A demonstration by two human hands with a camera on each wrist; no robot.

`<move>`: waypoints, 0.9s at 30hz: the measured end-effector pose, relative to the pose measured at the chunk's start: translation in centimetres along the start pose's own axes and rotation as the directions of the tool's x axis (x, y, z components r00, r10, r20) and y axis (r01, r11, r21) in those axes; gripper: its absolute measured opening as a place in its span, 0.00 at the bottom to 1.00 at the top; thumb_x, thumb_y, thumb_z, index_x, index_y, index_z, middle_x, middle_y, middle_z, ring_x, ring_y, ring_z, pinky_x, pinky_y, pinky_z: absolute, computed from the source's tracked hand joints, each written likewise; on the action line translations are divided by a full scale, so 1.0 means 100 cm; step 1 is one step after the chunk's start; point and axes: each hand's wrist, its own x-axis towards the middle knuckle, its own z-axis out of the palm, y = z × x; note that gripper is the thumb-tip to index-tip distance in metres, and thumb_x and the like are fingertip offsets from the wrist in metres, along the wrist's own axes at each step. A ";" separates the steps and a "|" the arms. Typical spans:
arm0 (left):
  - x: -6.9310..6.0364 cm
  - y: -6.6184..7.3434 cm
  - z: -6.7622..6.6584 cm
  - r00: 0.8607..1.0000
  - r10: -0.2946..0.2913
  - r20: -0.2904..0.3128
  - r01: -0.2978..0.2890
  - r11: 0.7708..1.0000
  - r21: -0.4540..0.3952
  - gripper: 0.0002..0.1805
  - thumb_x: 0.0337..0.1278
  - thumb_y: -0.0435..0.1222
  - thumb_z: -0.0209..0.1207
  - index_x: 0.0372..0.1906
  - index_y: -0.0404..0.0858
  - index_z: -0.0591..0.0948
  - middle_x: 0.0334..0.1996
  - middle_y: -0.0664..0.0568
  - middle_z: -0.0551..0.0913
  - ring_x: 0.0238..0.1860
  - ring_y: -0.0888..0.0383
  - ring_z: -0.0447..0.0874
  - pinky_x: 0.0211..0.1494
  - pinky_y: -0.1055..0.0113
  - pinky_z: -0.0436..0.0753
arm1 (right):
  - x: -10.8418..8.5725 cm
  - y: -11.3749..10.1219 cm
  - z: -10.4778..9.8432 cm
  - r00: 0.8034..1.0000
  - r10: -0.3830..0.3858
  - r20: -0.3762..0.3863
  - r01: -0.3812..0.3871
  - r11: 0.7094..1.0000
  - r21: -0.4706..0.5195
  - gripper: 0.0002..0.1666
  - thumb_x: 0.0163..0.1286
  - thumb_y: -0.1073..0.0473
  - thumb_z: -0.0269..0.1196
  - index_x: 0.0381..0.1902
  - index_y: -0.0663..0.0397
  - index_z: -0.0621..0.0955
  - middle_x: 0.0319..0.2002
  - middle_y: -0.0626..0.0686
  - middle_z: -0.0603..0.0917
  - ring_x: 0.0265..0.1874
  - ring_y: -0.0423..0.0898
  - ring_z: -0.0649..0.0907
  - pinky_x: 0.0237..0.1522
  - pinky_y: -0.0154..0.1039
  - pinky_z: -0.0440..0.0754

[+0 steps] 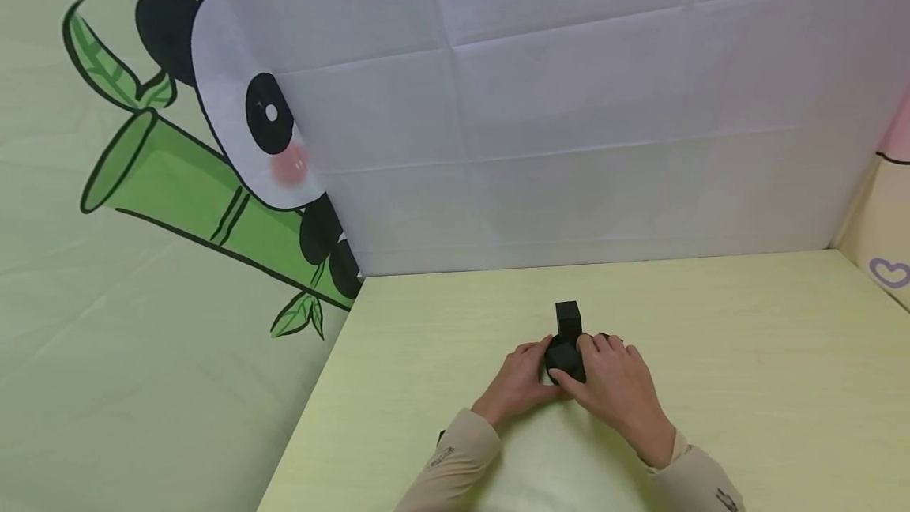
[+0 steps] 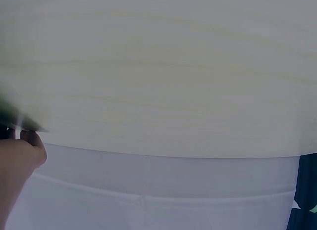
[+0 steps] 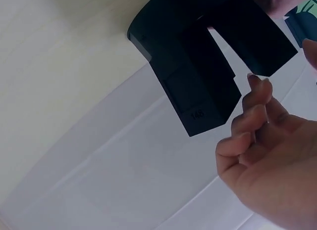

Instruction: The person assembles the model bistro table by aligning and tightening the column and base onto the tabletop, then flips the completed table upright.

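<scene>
A black object with a rounded body and square-ended blocks stands on the table between both hands. In the right wrist view, this black object shows a curved body, two prongs and a small printed number. My left hand holds its left side, thumb at the near side and fingers at the far side. From the right, my right hand grips it with thumb and curled fingers. At the left wrist view's edge, the left hand is partly cut off beside a blurred dark shape.
The pale yellow table meets a white sheet wall at the back. A green sheet with a panda drawing hangs on the left. A small dark thing shows beside the left sleeve.
</scene>
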 end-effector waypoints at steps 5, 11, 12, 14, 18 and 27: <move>0.001 -0.001 0.002 1.000 0.004 -0.001 -0.004 1.000 0.001 0.52 0.57 0.60 0.70 0.79 0.39 0.65 0.69 0.49 0.77 0.70 0.50 0.71 0.70 0.54 0.72 | 0.002 0.004 -0.002 0.996 -0.064 0.066 0.061 0.997 0.053 0.27 0.61 0.51 0.75 0.51 0.64 0.82 0.39 0.59 0.82 0.39 0.58 0.81 0.37 0.52 0.80; 0.001 -0.001 0.004 1.000 -0.001 -0.009 0.001 1.000 -0.009 0.53 0.56 0.61 0.71 0.80 0.39 0.65 0.68 0.48 0.77 0.69 0.49 0.72 0.69 0.53 0.74 | 0.004 0.006 0.002 0.992 -0.125 0.023 0.125 0.992 0.031 0.25 0.60 0.50 0.77 0.43 0.63 0.81 0.34 0.57 0.80 0.34 0.55 0.78 0.32 0.48 0.78; 0.001 -0.001 0.004 1.000 0.000 -0.008 0.000 1.000 -0.012 0.52 0.57 0.60 0.71 0.79 0.39 0.65 0.68 0.48 0.77 0.69 0.48 0.72 0.69 0.53 0.74 | 0.004 0.006 0.003 0.992 -0.124 0.019 0.123 0.992 0.030 0.25 0.60 0.49 0.77 0.43 0.63 0.81 0.34 0.57 0.80 0.34 0.55 0.78 0.32 0.48 0.78; 0.001 -0.001 0.004 1.000 -0.003 -0.003 0.003 1.000 -0.014 0.52 0.57 0.59 0.71 0.80 0.39 0.65 0.68 0.48 0.77 0.69 0.48 0.72 0.69 0.53 0.74 | 0.004 0.006 0.004 0.993 -0.118 0.016 0.117 0.993 0.034 0.24 0.61 0.50 0.76 0.43 0.63 0.82 0.34 0.57 0.80 0.34 0.55 0.78 0.33 0.49 0.78; 0.000 -0.001 0.003 1.000 -0.007 -0.001 0.007 1.000 -0.023 0.52 0.57 0.60 0.71 0.80 0.40 0.65 0.68 0.48 0.77 0.70 0.48 0.72 0.69 0.53 0.74 | 0.003 0.005 0.006 0.993 -0.115 -0.004 0.115 0.992 0.044 0.22 0.61 0.52 0.76 0.43 0.63 0.83 0.33 0.56 0.78 0.34 0.56 0.77 0.34 0.50 0.77; 0.000 -0.001 0.001 1.000 0.010 -0.006 -0.010 1.000 -0.028 0.48 0.59 0.54 0.72 0.79 0.39 0.66 0.68 0.48 0.77 0.70 0.50 0.71 0.69 0.52 0.73 | 0.003 0.003 0.009 0.996 -0.089 -0.023 0.090 0.995 0.038 0.22 0.62 0.49 0.74 0.40 0.62 0.81 0.29 0.53 0.74 0.30 0.54 0.75 0.32 0.48 0.76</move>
